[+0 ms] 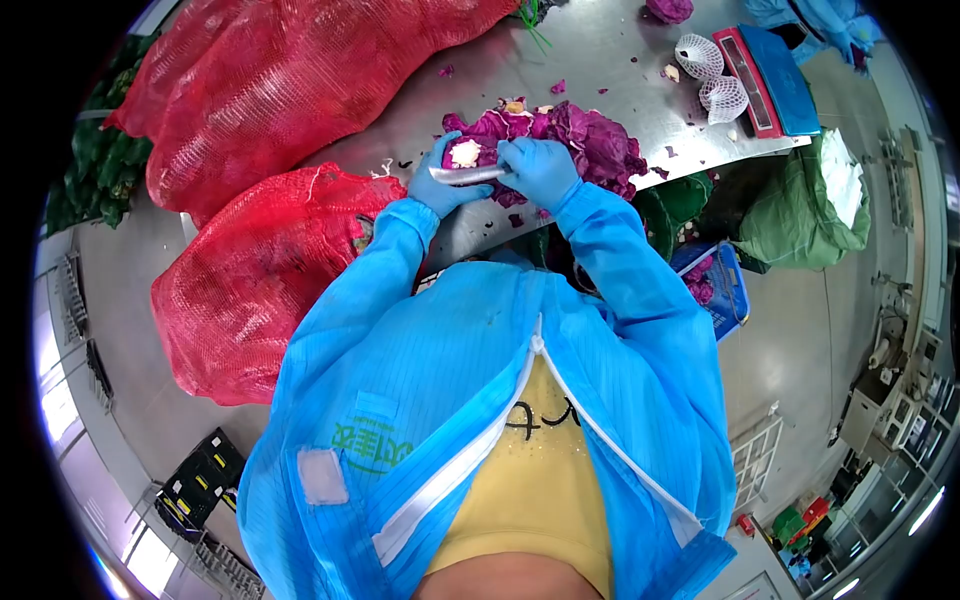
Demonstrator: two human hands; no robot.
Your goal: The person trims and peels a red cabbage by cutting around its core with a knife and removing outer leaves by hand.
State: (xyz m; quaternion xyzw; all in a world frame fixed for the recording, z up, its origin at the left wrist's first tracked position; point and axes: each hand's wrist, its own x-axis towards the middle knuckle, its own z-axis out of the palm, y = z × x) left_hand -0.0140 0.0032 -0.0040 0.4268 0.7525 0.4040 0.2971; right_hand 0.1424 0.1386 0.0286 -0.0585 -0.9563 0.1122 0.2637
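My left hand (440,180), in a blue glove, is closed around a red cabbage (482,150) at the table's near edge. The cabbage's pale cut stem end faces up. My right hand (540,170), gloved too, grips a knife (466,175). Its blade points left, across the near side of the cabbage, close to my left fingers. The knife's handle is hidden in my right fist. Behind and beside my right hand lies a heap of loose purple cabbage leaves (600,145).
Red mesh sacks (300,90) lie along the left, another (265,280) nearer me. On the metal table (590,50) are white foam nets (724,98) and a blue-and-red box (775,80). A blue crate (735,295) and green sack (800,220) stand right.
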